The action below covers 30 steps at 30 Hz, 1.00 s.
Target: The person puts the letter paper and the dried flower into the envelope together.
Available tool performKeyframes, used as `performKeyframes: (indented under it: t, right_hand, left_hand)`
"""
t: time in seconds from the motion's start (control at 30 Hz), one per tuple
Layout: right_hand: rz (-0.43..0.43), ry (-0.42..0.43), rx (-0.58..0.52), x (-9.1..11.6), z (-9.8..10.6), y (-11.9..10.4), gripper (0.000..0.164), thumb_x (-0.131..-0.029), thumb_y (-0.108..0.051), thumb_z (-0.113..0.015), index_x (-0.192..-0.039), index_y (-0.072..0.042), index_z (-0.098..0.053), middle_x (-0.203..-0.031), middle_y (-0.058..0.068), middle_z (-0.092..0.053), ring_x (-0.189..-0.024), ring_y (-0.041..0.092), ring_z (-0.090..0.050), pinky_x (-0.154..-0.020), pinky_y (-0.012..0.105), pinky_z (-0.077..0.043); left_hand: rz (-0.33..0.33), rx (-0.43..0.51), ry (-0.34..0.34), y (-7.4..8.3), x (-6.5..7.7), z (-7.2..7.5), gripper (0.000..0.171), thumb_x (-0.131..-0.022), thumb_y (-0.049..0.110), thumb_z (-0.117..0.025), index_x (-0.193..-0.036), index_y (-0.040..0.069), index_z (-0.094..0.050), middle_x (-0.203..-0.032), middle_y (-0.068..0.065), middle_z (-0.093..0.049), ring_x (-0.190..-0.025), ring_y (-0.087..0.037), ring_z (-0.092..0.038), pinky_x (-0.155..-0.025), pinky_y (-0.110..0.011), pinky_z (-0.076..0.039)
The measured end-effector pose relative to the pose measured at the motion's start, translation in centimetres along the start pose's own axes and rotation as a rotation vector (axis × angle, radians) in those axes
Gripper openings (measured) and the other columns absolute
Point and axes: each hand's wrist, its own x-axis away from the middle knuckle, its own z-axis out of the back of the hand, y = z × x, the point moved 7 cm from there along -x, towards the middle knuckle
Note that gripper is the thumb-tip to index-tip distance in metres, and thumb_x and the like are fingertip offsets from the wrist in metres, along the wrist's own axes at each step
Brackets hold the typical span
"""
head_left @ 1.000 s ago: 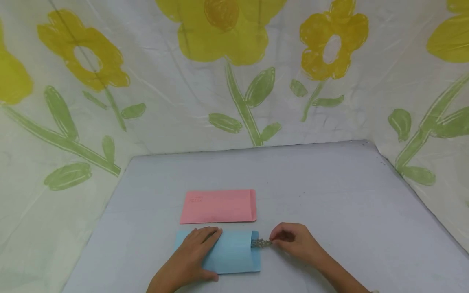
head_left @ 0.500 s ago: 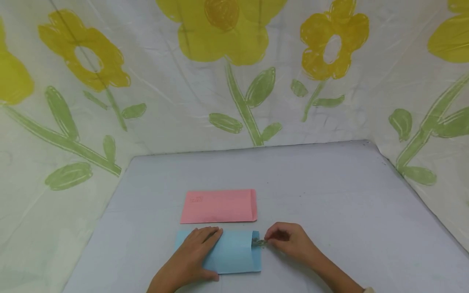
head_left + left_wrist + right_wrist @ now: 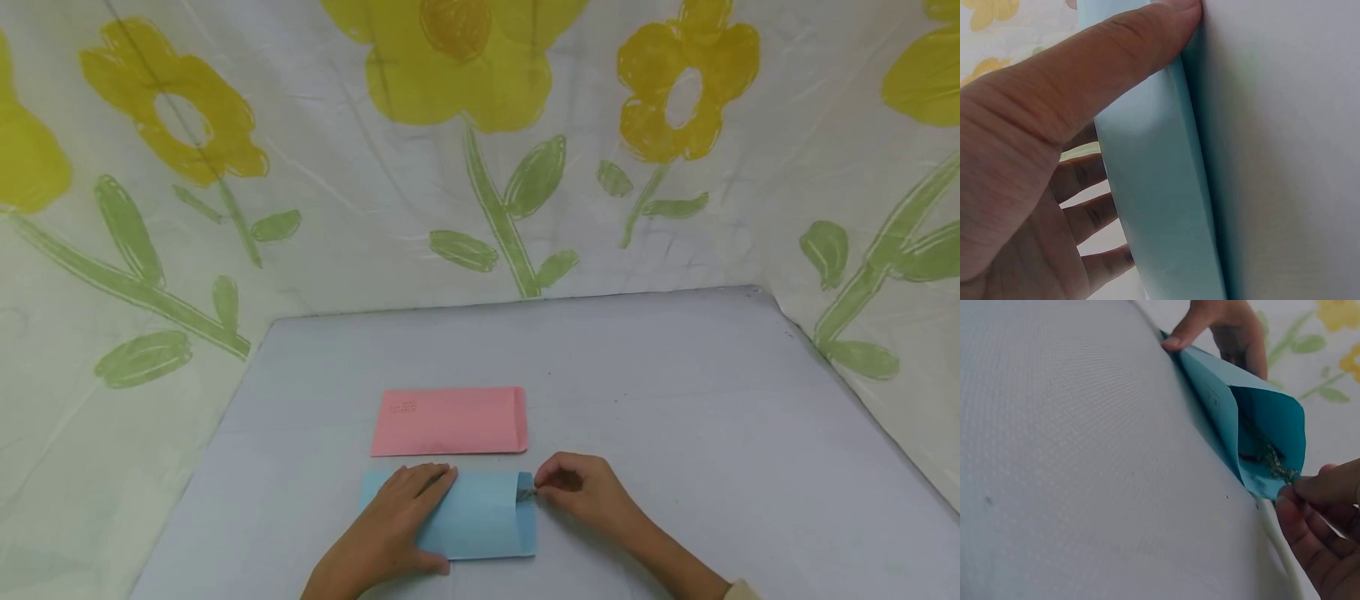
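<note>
A light blue envelope [image 3: 480, 521] lies on the table with its mouth bulged wide at the right end. My left hand [image 3: 393, 521] spans and grips it, thumb [image 3: 1110, 62] along the near long edge and fingers over the far one. At the mouth, the thumb and forefinger of my right hand [image 3: 588, 496] pinch the end of a thin, dried greenish-brown plant sprig [image 3: 1266, 453]. Most of the sprig lies inside the envelope, its far end hidden there; only a short bit shows in the head view.
Just beyond the blue envelope lies a pink envelope [image 3: 450, 422] with small print at its upper left corner. A white cloth with painted yellow flowers [image 3: 457, 75] hangs behind and beside the pale table [image 3: 675, 400].
My right hand has moved left toward the envelope's mouth, and the sprig has slid further in, so less of it sticks out. The left hand has stayed put.
</note>
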Motion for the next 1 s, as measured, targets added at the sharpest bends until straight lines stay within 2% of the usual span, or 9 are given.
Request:
performKeyframes:
  t: [0.4, 0.57, 0.77, 1.0]
  right_hand:
    - [-0.038, 0.009, -0.097, 0.0, -1.0, 0.3, 0.007, -0.078, -0.011, -0.07, -0.083, -0.012, -0.066, -0.084, 0.001, -0.065, -0.076, 0.018, -0.063, -0.068, 0.03, -0.053]
    - [-0.108, -0.008, -0.185, 0.0, -1.5, 0.6, 0.01, -0.077, -0.012, -0.071, -0.084, -0.008, -0.065, -0.086, 0.004, -0.065, -0.076, 0.021, -0.064, -0.067, 0.031, -0.053]
    - [-0.17, -0.024, -0.289, -0.1, -2.0, 0.0, 0.008, -0.078, -0.002, -0.068, -0.085, 0.0, -0.063, -0.087, 0.011, -0.065, -0.076, 0.028, -0.064, -0.066, 0.034, -0.053]
    - [-0.184, -0.028, -0.28, -0.3, -2.7, 0.6, 0.009, -0.077, -0.002, -0.068, -0.084, -0.003, -0.063, -0.086, 0.01, -0.063, -0.075, 0.025, -0.064, -0.067, 0.033, -0.053]
  left_hand:
    - [0.0, 0.013, 0.002, -0.1, 0.1, 0.0, 0.104, -0.056, 0.065, -0.068, -0.139, 0.012, -0.035, -0.135, -0.001, -0.038, -0.123, -0.019, -0.033, -0.102, -0.045, -0.025]
    - [0.002, 0.01, -0.002, -0.1, 0.2, 0.0, 0.104, -0.056, 0.066, -0.067, -0.139, 0.012, -0.035, -0.136, 0.0, -0.038, -0.123, -0.019, -0.033, -0.103, -0.044, -0.024]
    - [0.009, 0.008, -0.014, -0.2, 0.2, 0.0, 0.104, -0.057, 0.067, -0.066, -0.14, 0.013, -0.034, -0.136, 0.0, -0.037, -0.124, -0.019, -0.032, -0.103, -0.044, -0.024]
    - [-0.003, 0.009, -0.002, -0.1, 0.2, 0.1, 0.104, -0.057, 0.067, -0.066, -0.14, 0.012, -0.034, -0.136, -0.001, -0.037, -0.124, -0.018, -0.032, -0.103, -0.045, -0.024]
